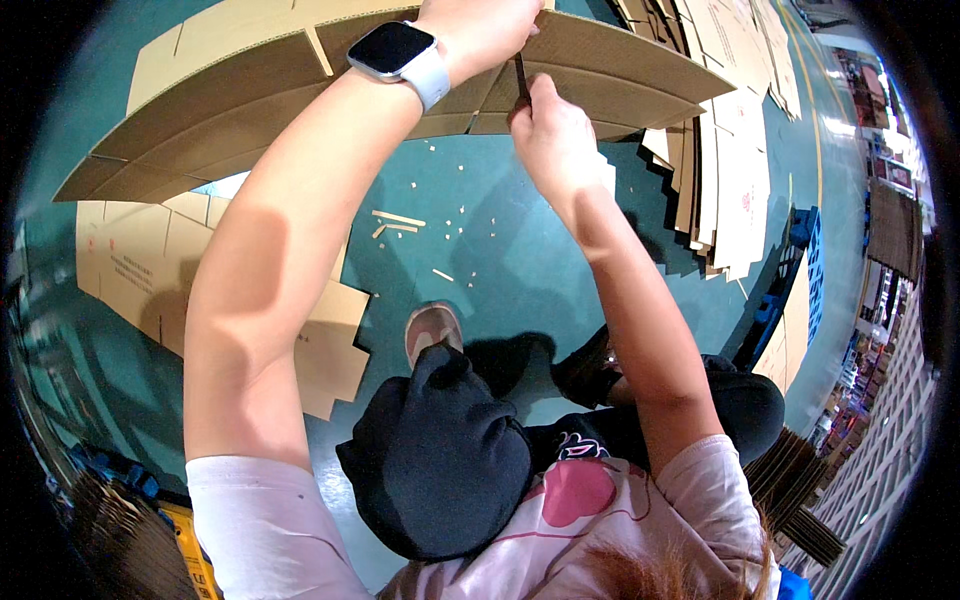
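A long folded sheet of corrugated cardboard [250, 92] stretches across the top of the view, bowed by the lens, with cut slots and creases. My left hand [485, 32] is closed at its upper edge, with the fingertips partly out of frame; a smartwatch [392, 50] is on that wrist. My right hand [556, 135] is closed in front of the sheet, just below the left. From its grip a thin dark tool [521, 78] points up toward the left hand; its exact kind is hard to make out.
Stacked flat cardboard [735, 190] lies at the right, and more cardboard sheets [140, 262] lie at the left. Small cardboard scraps [400, 220] litter the green floor [470, 190] beyond my shoe [434, 328]. Blue pallets [800, 270] stand at the far right.
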